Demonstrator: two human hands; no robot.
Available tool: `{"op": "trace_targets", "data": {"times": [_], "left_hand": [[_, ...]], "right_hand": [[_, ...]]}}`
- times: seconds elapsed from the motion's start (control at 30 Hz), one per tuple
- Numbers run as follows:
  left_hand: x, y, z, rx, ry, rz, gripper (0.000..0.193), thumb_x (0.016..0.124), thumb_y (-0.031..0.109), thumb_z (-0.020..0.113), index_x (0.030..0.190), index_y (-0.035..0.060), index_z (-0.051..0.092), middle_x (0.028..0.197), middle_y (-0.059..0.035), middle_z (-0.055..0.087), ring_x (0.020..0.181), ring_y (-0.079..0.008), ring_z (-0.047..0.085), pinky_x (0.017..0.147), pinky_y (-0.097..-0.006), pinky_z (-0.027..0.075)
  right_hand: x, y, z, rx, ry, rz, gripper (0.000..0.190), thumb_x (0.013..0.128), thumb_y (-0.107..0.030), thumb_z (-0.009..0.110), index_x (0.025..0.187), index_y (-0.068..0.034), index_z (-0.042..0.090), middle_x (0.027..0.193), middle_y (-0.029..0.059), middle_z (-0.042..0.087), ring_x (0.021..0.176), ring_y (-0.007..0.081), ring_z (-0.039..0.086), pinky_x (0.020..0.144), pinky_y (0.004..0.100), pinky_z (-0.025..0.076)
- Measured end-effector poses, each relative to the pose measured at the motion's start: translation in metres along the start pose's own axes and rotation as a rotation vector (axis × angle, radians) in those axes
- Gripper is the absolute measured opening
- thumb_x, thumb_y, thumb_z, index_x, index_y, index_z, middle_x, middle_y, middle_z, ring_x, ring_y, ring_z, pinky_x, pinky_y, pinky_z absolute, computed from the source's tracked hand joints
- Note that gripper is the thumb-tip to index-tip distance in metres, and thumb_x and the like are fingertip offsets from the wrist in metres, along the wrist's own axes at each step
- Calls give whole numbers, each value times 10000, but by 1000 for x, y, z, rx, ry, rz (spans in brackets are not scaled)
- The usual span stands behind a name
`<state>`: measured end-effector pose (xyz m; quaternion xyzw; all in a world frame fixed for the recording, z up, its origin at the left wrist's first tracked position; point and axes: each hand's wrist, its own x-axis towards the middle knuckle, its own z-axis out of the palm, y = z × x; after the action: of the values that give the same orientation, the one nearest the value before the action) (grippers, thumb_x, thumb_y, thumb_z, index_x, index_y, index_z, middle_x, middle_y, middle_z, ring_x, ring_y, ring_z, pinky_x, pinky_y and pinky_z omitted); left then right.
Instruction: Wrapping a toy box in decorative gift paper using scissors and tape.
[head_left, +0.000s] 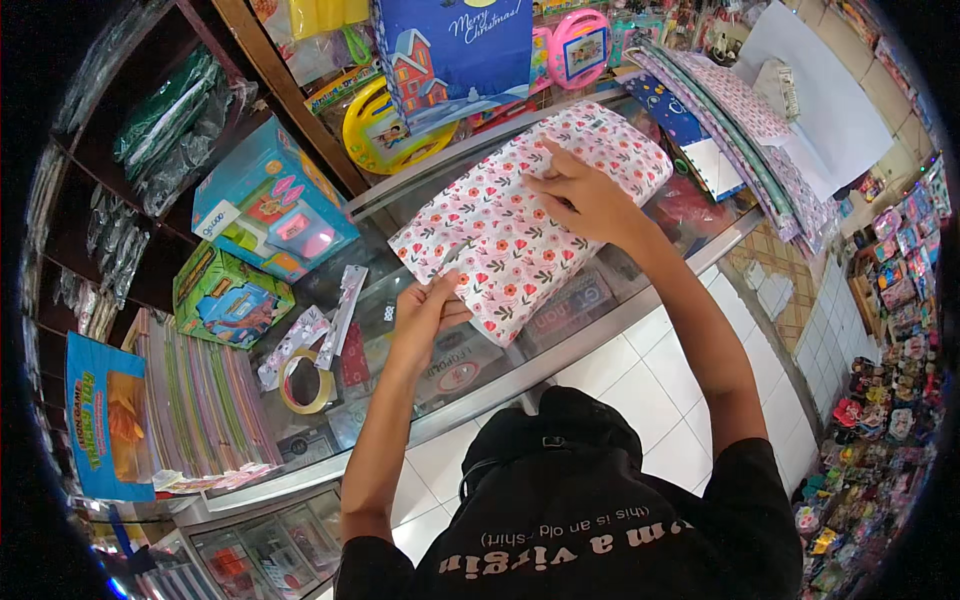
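Observation:
A flat parcel in white gift wrap with red and pink flowers (517, 240) lies aslant on the glass display counter (390, 345). At its near left corner my left hand (431, 311) pinches the wrapping paper, thumb on top. A small greyish gap or fold shows in the paper just beyond that thumb; I cannot tell which. My right hand (585, 199) rests across the parcel's upper face with its fingers apart, the fingertips on the paper. What the wrap covers is hidden.
Left on the counter are a clear tape roll (306, 382), paper scraps (343, 315), a blue toy box (274, 210), a green box (232, 296) and stacked books (202, 405). A Christmas gift bag (457, 60) hangs ahead. Wrapping sheets (742, 127) overhang the right end.

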<state>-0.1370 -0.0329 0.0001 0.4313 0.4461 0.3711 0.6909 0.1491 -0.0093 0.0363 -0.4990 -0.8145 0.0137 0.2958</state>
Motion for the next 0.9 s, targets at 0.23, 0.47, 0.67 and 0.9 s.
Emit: {"op": "trace_targets", "data": {"times": [0.23, 0.47, 0.67, 0.9], "left_hand": [[7, 16, -15, 42, 63, 8, 202, 936, 283, 604, 867, 93, 609, 760, 22, 611, 623, -69, 605, 602, -232, 533], [7, 15, -21, -44, 106, 139, 192, 968, 233, 519, 809, 125, 530, 746, 54, 575, 626, -15, 570, 537, -185, 478], [6, 23, -10, -41, 127, 117, 193, 974, 237, 511, 827, 117, 547, 739, 65, 567, 602, -7, 553, 531, -182, 473], [4, 20, -11, -41, 172, 115, 201, 978, 258, 519, 847, 112, 559, 699, 69, 561, 561, 12, 481, 462, -170, 352]], "right_hand": [[-6, -6, -14, 56, -138, -10, 418, 889, -259, 552, 1265, -79, 583, 1375, 71, 514, 1261, 278, 485, 1097, 438, 316], [-11, -20, -9, -191, -33, -73, 337, 857, -211, 600, 1183, -134, 641, 1215, 54, 599, 1325, 257, 413, 1036, 602, 323], [-14, -15, -5, -90, -42, -71, 334, 847, -174, 617, 1176, -120, 642, 1190, 63, 599, 1292, 278, 449, 1029, 560, 371], [-12, -26, -3, -120, -33, -62, 329, 838, -142, 623, 1163, -96, 648, 1210, 62, 619, 1257, 286, 490, 1020, 493, 411]]}}
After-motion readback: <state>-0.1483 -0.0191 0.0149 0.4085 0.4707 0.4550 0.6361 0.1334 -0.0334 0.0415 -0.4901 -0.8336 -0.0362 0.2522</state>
